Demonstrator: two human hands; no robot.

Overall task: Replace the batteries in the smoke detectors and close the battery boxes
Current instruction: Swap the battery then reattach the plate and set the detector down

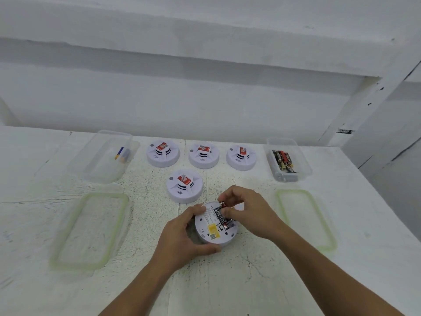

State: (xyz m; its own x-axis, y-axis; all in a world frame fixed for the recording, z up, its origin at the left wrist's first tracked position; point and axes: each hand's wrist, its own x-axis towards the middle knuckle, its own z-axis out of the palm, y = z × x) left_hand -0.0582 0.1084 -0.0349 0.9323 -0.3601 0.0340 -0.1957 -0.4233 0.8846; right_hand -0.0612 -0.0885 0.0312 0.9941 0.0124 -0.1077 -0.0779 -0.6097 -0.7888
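A: One detector (pixel 210 225) lies face-down on the table (pixel 227 281); left hand (pixel 182 233) grips its rim.
B: Right hand (pixel 246 210) pinches a battery (pixel 222 204) at the open bay. Likely light, rigid, slick; hold mid-barrel.

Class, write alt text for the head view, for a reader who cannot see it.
A person's left hand steadies an upturned detector on a white table while the right hand pinches a battery at its open battery box. Four more detectors sit behind, flanked by a left tub and a right tub holding batteries.
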